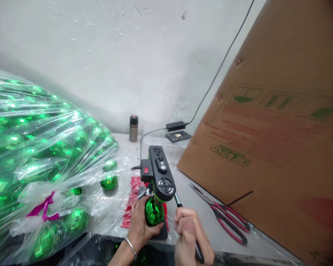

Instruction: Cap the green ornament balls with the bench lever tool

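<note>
My left hand (142,221), with a metal bangle at the wrist, is wrapped round a shiny green faceted ball ornament (153,213). The ball sits right under the head of a small black bench press machine (162,171), which has a red switch and a power lead. Whether the ball's top touches the machine is hidden. With its fingers curled round it, my right hand (192,236) grips the machine's lever handle (178,200), whose black end sticks out below the fist. Red plastic sheet (134,197) lies under the machine.
At left a big clear plastic bag (44,147) of green balls is tied with purple ribbon (46,208). Scissors (224,214) lie at right beside a tall cardboard box (266,129). A small canister (133,129), a power adapter (175,126) and a dark phone-like slab (178,136) are behind.
</note>
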Motion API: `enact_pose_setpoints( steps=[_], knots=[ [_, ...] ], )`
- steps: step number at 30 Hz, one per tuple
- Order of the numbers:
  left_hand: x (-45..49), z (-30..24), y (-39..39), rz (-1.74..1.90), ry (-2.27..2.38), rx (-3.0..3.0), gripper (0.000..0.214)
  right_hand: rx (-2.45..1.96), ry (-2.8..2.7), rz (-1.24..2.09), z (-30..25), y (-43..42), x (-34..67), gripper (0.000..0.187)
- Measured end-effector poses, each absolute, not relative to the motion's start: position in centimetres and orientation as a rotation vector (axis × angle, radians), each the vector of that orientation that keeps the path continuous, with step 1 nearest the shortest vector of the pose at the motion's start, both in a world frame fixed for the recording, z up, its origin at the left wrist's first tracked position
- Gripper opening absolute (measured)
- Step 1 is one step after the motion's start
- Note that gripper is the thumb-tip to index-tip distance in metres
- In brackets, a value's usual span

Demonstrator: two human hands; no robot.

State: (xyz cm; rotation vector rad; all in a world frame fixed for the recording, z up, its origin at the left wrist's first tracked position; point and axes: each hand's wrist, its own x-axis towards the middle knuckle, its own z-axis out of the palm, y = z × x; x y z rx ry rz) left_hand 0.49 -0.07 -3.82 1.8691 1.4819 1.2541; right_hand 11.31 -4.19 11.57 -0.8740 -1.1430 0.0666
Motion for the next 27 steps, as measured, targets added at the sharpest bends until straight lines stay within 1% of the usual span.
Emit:
enact_pose_setpoints(
  steps=[11,27],
  knots=[
    [0.8,-4.9,0.1,1.322,1.475,1.952,0.079,-0.875,-1.056,0.096,10.8,-4.1,10.8,0.041],
    [0.8,-4.6,0.2,1.343,1.477,1.981,0.079,-0.870,-1.058,0.115,9.7,-4.1,10.8,0.039]
  ],
)
